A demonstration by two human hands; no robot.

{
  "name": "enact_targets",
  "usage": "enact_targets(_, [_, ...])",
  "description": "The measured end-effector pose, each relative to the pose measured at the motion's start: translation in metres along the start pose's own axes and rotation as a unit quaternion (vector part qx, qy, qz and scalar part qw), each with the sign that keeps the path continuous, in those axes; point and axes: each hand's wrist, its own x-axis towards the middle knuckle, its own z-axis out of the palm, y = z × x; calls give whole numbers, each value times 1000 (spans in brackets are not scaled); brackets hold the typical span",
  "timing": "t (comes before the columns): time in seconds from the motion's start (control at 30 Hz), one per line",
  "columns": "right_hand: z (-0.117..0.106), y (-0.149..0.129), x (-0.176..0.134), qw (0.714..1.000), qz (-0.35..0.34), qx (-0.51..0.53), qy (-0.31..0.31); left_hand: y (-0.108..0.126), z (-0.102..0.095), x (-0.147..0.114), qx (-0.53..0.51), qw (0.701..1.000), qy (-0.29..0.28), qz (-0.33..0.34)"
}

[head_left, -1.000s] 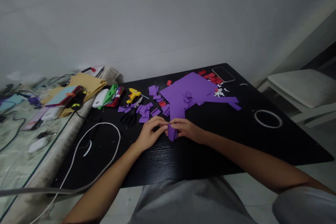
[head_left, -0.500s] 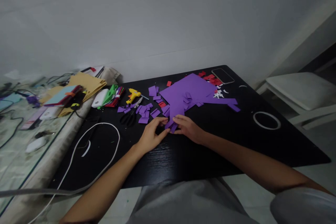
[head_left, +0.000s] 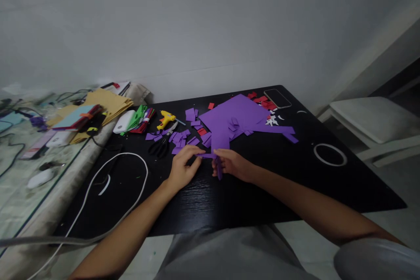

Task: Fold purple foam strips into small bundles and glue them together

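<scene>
Spanning the gap between left hand (head_left: 183,168) and right hand (head_left: 235,164) — both pinching it — is a purple strip (head_left: 208,155).

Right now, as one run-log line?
left hand: touching purple paper | right hand: holding purple paper | beyond: large purple sheet, yellow glue gun

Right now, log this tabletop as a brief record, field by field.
Surface: black table
Left grip: pinching a purple strip
Right grip: holding purple paper, possibly the same piece
Beyond both grips: large purple sheet
Tools: yellow glue gun, black-handled scissors
Loose: purple scraps, red scraps, white scraps
Far right corner: phone
</scene>
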Motion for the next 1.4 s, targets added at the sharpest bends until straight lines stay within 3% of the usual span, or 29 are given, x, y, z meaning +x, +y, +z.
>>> enact_targets(0.5, [-1, -2, 1, 1000, 16, -20, -15, 2, -1, -1, -18, 1000, 6, -6])
enact_targets(0.67, [-4, 1, 7, 999, -21, -44, 23, -9, -18, 7, 60, 998, 27, -20])
enact_targets(0.77, [-7, 2, 11, 998, -38, -22, 52, -25, -40, 16, 230, 967, 34, -109])
enact_targets(0.87, [-9, 1, 12, 996, -63, -7, 66, -42, -59, 21, 399, 887, -7, -231])
enact_targets(0.97, [-10, -2, 12, 995, -69, -15, 71, -54, -70, 20, 446, 839, -70, -305])
enact_targets(1.2, [-15, -6, 16, 991, -89, 8, 96, -67, -80, 15, 428, 826, -108, -350])
enact_targets(1.4, [-30, 0, 30, 989, -127, -9, 78, -76, -87, 13, 423, 825, -124, -355])
